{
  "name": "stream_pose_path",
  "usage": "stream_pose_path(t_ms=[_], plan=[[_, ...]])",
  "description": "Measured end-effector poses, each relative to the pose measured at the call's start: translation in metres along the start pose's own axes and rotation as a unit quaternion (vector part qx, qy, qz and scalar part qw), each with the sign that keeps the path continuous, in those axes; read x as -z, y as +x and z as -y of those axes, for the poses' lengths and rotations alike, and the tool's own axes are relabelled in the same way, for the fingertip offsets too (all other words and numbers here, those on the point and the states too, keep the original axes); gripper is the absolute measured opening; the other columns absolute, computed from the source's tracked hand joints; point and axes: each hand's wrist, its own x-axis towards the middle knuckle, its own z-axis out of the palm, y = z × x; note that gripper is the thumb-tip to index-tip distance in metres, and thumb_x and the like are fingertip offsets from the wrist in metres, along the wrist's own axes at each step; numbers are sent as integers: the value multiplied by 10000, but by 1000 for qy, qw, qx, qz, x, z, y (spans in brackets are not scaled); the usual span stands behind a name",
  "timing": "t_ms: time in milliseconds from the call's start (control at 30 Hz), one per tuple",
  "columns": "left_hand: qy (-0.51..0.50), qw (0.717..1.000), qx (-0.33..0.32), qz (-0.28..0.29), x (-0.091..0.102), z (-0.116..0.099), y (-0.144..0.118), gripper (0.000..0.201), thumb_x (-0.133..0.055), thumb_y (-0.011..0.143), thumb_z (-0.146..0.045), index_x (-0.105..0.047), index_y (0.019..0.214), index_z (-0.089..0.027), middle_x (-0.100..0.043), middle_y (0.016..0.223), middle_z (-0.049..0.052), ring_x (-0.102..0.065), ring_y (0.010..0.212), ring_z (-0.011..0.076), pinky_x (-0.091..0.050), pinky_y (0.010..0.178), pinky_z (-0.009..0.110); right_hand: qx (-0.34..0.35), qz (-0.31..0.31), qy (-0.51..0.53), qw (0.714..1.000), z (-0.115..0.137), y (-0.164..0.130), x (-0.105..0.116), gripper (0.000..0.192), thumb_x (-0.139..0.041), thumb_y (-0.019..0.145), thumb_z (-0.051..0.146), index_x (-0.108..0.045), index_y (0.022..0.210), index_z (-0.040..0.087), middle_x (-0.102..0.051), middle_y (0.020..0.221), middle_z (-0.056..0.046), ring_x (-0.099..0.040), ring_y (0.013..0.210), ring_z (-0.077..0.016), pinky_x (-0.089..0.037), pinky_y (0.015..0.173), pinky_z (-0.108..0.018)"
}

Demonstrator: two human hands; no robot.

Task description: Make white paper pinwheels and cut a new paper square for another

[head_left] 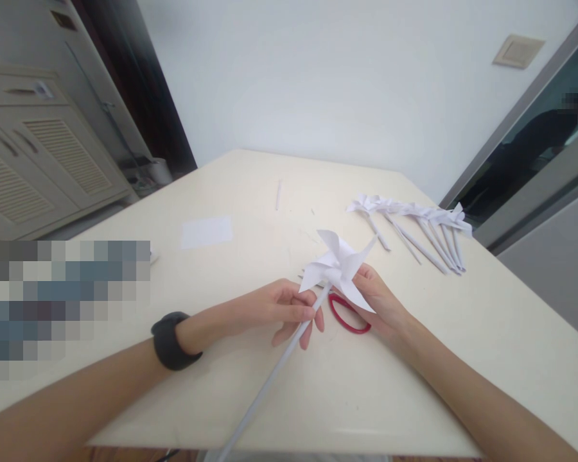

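A white paper pinwheel [340, 264] on a long white stick [274, 372] is held above a cream table [250, 398]. My left hand [284, 311], with a dark band on its wrist, pinches the stick just below the pinwheel head. My right hand [378, 301] touches the blades from the right and from behind, fingers on the paper. Red-handled scissors [349, 314] lie on the table right under both hands, partly hidden by them.
Several finished white pinwheels [417, 224] lie in a row at the table's far right. A small white paper sheet [207, 231] and a thin paper strip [278, 194] rest further back. A cabinet [33, 160] stands at the left, a blurred patch covers the near left.
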Motion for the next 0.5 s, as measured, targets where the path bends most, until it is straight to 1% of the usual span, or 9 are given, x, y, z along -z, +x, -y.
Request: stream_pose_path(t_ms=[167,333,500], plan=[[-6,1000,8,-5,1,0,-1,278,-463,883,-350,-623,885,-122,-656,676,43,-447,372,31,-355,414,164,6,-12,11,1000,1,0,0,124,-551,829,217,-638,902,167,-619,858,-56,-535,766,-168,-400,724,-300],[-11,1000,13,-9,0,-2,-1,269,-465,882,-336,-622,876,-118,-656,673,45,-450,365,34,-356,404,164,10,-11,3,1000,3,-1,-1,120,-553,817,192,-638,897,162,-631,887,-70,-550,804,-195,-403,766,-335],[-16,1000,10,-15,-1,-4,-1,259,-473,879,-327,-625,869,-116,-640,633,26,-444,363,30,-349,408,158,6,-12,-18,1000,3,-1,-2,122,-533,822,191,-642,871,162,-634,830,-61,-552,782,-201,-404,780,-351]])
